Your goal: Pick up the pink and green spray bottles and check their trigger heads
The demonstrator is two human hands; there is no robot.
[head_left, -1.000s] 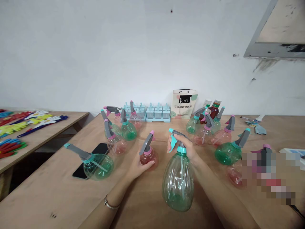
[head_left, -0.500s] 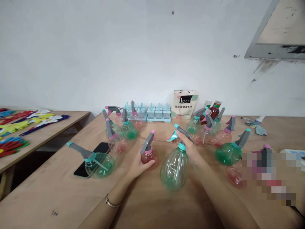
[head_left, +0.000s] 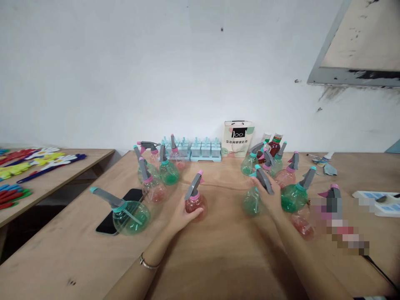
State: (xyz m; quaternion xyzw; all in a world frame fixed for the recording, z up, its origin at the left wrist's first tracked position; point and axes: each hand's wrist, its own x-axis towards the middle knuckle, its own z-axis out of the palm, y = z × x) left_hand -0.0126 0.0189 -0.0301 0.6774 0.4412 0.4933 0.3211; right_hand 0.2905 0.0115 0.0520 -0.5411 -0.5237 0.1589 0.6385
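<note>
My left hand [head_left: 184, 216] is wrapped round the lower left side of a pink spray bottle [head_left: 200, 205] that stands upright on the table [head_left: 200, 258]. Its trigger head is grey with a pink nozzle. At right of centre, my right hand [head_left: 271, 195] grips the grey and turquoise head of a green spray bottle [head_left: 251, 202]. Part of that bottle's neck is hidden behind the hand. Close by on the right is another green spray bottle [head_left: 293, 196], with a pink one [head_left: 302, 225] in front of it.
A green spray bottle [head_left: 131, 218] overlaps a black phone [head_left: 108, 224] at left. Several more spray bottles stand behind. Ice-pop moulds [head_left: 205, 152], a paper bag [head_left: 238, 139] and dark red bottles [head_left: 275, 148] line the wall. A power strip [head_left: 376, 204] lies at right.
My right hand has carried the green spray bottle from the front middle to the back right, beside the other bottles. My left hand stays on the pink one. The view has shifted slightly right.
</note>
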